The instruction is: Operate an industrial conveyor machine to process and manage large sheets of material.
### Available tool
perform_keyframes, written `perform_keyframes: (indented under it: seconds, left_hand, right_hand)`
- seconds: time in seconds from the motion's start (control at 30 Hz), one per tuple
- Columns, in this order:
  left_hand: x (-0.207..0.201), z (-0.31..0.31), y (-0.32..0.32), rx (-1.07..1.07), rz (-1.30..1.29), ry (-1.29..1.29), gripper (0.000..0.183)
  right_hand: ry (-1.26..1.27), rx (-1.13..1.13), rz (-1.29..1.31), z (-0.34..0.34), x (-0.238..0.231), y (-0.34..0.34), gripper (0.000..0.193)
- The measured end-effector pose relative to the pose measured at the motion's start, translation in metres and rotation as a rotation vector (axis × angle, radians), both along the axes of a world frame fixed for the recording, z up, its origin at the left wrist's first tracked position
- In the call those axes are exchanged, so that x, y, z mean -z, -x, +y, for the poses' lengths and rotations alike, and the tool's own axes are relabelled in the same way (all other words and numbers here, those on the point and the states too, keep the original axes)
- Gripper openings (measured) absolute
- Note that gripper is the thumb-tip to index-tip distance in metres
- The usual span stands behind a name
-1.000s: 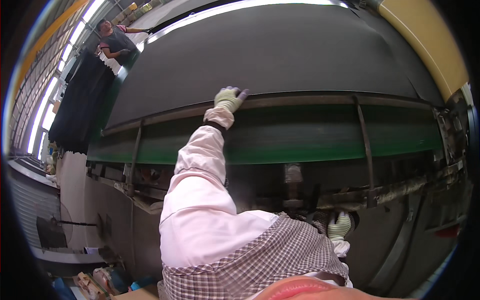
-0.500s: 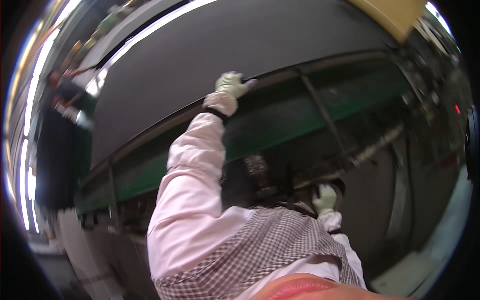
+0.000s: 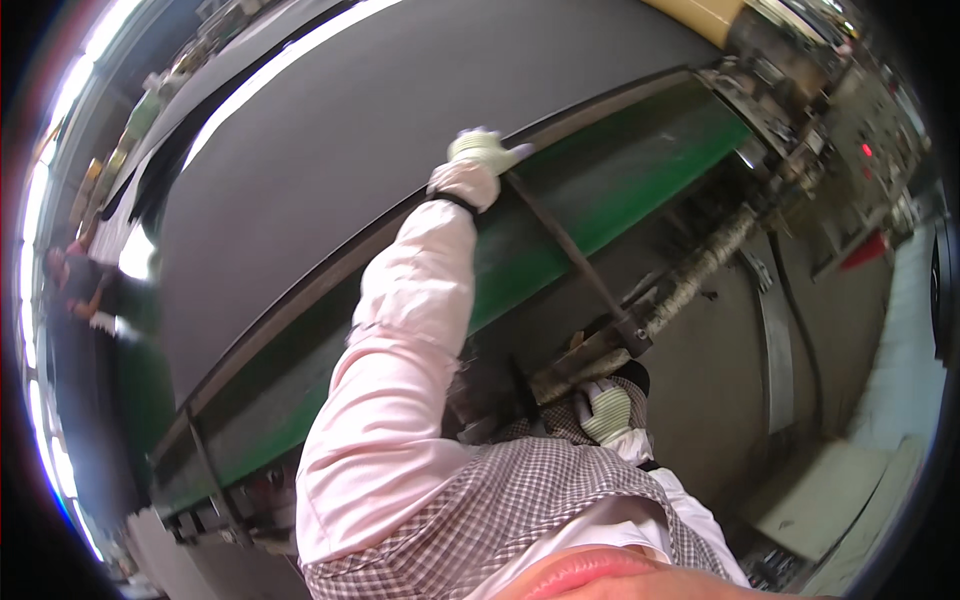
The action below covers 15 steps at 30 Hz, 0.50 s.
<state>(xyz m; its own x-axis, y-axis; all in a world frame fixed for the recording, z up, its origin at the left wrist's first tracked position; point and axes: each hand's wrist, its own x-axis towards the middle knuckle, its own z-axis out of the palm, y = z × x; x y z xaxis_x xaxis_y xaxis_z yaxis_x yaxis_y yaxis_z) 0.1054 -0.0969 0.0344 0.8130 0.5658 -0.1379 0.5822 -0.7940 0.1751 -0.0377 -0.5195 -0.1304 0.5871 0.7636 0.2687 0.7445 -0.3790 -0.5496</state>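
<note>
A wide dark grey sheet point(image 3: 350, 150) lies flat over a long green-sided machine bed. On the sheet's near edge rests my left hand point(image 3: 482, 150), in a pale green striped glove with light purple fingertips. It is open, with the thumb stretched out to the right along the edge and the other fingers on the sheet, partly hidden behind the hand. Low beside my body, near the machine's lower rail, is my right hand point(image 3: 608, 412) in a matching glove. Its fingers are loosely bent and apart, and I see nothing in them.
A green bed panel point(image 3: 610, 210) and a slanted metal bar point(image 3: 570, 245) face me. A yellow roller or cover point(image 3: 695, 15) stands at the far right, near a control panel with a red light point(image 3: 866, 150). Another person point(image 3: 85, 285) is at the far left end.
The view has turned and shifted, bringing more of the right-hand machinery into sight. My left hand stays at the sheet's edge; my right hand is closer to my body.
</note>
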Motion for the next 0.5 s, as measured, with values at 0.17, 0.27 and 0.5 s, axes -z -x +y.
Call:
perform_keyframes:
  seconds: [0.17, 0.27, 0.5]
  left_hand:
    - [0.021, -0.002, -0.021, 0.005, -0.244, 0.209, 0.072]
    - [0.010, 0.010, 0.027, -0.033, -0.191, 0.194, 0.068]
    - [0.059, 0.104, 0.232, -0.264, -0.179, -0.059, 0.054]
  right_hand:
    - [0.017, -0.025, 0.006, -0.003, 0.006, 0.001, 0.018]
    - [-0.040, -0.035, 0.001, -0.003, 0.007, 0.003, 0.018]
    - [-0.018, -0.037, 0.037, -0.003, 0.011, 0.002, 0.020]
